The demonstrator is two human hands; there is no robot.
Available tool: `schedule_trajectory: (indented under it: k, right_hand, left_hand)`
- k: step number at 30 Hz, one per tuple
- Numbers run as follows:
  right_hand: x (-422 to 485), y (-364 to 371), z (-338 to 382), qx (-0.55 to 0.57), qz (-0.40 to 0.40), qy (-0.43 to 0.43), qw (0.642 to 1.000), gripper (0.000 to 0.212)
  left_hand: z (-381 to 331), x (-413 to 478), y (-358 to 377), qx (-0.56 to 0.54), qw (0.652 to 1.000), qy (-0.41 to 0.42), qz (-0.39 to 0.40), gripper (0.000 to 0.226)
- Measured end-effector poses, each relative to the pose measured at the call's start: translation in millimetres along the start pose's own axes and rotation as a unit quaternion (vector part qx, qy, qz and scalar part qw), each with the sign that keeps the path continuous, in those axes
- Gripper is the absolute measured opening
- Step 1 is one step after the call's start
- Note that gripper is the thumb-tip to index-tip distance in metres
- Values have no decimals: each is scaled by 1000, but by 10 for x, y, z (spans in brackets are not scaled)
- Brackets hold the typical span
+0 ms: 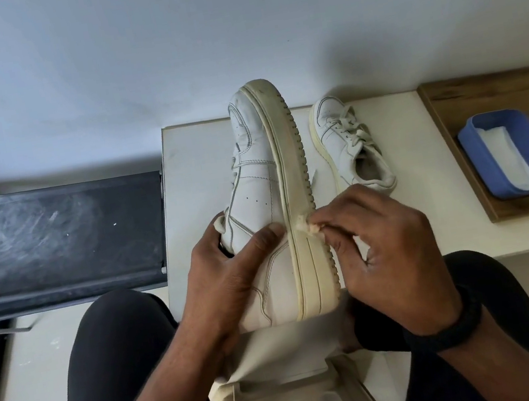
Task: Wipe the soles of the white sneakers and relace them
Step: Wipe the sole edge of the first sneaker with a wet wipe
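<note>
One white sneaker (pixel 260 180) lies on its side in front of me, toe pointing away, its yellowed sole edge (pixel 289 168) facing up. My left hand (pixel 230 275) grips its heel and ankle part, thumb across the upper. My right hand (pixel 385 247) pinches a small crumpled wipe (pixel 307 226) and presses it against the sole edge near the middle of the shoe. The second white sneaker (pixel 348 145) stands upright and laced on the white table (pixel 414 211) to the right.
A blue tray (pixel 476 146) holding white wipes sits on a wooden board (pixel 498 90) at the right. A black dusty surface (pixel 53 233) lies to the left. A beige cloth (pixel 280 353) covers my lap between dark trouser legs. A white wall stands behind.
</note>
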State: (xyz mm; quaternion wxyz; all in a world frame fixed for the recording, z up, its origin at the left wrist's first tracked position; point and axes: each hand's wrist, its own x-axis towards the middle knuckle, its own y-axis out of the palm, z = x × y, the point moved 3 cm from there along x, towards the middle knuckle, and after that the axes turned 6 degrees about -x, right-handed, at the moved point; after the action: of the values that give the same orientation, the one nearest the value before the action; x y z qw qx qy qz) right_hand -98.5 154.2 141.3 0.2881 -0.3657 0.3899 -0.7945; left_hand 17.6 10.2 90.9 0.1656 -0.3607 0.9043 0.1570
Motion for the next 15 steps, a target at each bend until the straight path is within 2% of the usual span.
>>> schedule_trajectory:
  k: [3,5,6,8,11,15]
  right_hand:
    - [-65,22,146,39,103,-83,990,22]
    - [-111,66,217,30,182,-132,974,23]
    - [-115,73,224,22,196,-137,971,22]
    - [-77,51,190,23,174,-97,980,17]
    - [12,1,76,-9,95,-23,995,12]
    - [43,14,-44,-12,44,20,999,13]
  left_hand:
    - [-10,25,-43,13,1000,7,-15,40]
    - [-15,39,-70,20,999,10,-25,39]
    - [-14,47,-79,21,999,10,-28,39]
    - [-17,44,-77,23,999,6,-30,39]
    - [-14,27,-46,25,999,-3,-21,35]
    - [-8,0,-4,21,1000,-17,-1,37]
